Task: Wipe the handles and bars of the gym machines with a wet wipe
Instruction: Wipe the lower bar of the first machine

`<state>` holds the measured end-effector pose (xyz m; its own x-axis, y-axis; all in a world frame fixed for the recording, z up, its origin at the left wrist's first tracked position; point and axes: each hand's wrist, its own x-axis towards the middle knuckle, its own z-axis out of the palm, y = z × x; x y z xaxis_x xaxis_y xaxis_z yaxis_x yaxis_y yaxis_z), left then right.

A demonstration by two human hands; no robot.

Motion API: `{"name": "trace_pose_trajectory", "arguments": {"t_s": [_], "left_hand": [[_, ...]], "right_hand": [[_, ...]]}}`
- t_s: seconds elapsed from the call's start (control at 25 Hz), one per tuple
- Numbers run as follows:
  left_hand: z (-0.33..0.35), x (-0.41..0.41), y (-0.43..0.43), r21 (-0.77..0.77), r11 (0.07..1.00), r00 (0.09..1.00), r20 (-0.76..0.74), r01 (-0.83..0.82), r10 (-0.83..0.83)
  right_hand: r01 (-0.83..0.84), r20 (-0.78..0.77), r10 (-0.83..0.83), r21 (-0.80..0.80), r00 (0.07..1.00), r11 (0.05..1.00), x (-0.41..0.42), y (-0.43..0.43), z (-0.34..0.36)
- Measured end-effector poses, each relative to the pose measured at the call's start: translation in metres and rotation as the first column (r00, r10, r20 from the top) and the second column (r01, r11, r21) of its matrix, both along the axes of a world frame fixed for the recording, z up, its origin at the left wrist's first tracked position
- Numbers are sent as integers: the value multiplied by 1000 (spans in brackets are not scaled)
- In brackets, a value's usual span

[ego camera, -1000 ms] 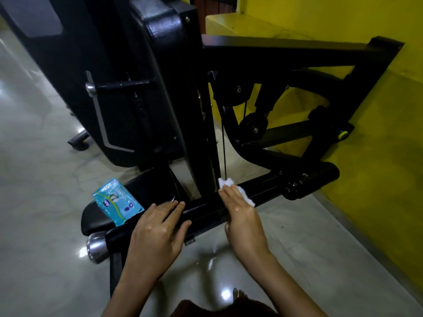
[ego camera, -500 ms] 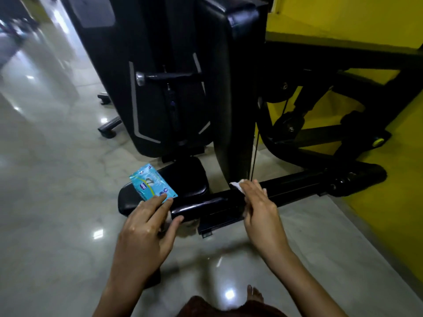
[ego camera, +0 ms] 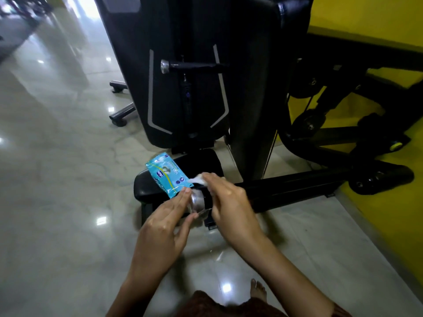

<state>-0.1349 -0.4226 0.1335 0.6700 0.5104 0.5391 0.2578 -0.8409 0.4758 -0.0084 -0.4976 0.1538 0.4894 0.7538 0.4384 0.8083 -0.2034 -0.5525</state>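
My right hand (ego camera: 229, 202) lies over the near end of the black horizontal bar (ego camera: 297, 186) and holds a white wet wipe (ego camera: 196, 179) against it; the wipe sticks out past the fingertips. Just left of it is the bar's chrome end cap (ego camera: 197, 202). My left hand (ego camera: 164, 227) has straight fingers, and their tips touch that cap. A teal pack of wipes (ego camera: 166, 173) lies on the black seat pad (ego camera: 201, 163) just beyond both hands.
The machine's tall black back pad and upright (ego camera: 249, 88) rise behind the bar. A roller pad (ego camera: 384, 179) ends the bar at the right, near the yellow wall (ego camera: 389, 225). Glossy floor (ego camera: 57, 202) spreads left. A bare foot (ego camera: 257, 289) shows below.
My right hand has slid the wipe leftward along the bar to its chrome end. My left hand has moved to the end cap. The view has swung left.
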Motion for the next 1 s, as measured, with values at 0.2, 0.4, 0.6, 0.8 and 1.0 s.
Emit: {"name": "trace_pose_trajectory", "arguments": {"t_s": [0.2, 0.4, 0.6, 0.8, 1.0], "left_hand": [[-9, -6, 2, -74, 996, 999, 2, -47, 47], [-8, -6, 6, -59, 998, 999, 27, 35, -33], [-7, 2, 11, -59, 992, 992, 53, 115, -112], [-9, 7, 14, -23, 985, 985, 19, 172, -171], [-6, 8, 15, -108, 975, 981, 53, 193, -189]], "right_hand": [[-246, 56, 249, -54, 967, 968, -20, -18, -23], [-193, 245, 178, 41, 953, 980, 3, -71, -23], [-120, 126, 108, 91, 986, 989, -3, -32, -3], [-143, 198, 157, -84, 968, 986, 11, -31, -33], [105, 105, -102, -23, 989, 994, 26, -42, -24]]}}
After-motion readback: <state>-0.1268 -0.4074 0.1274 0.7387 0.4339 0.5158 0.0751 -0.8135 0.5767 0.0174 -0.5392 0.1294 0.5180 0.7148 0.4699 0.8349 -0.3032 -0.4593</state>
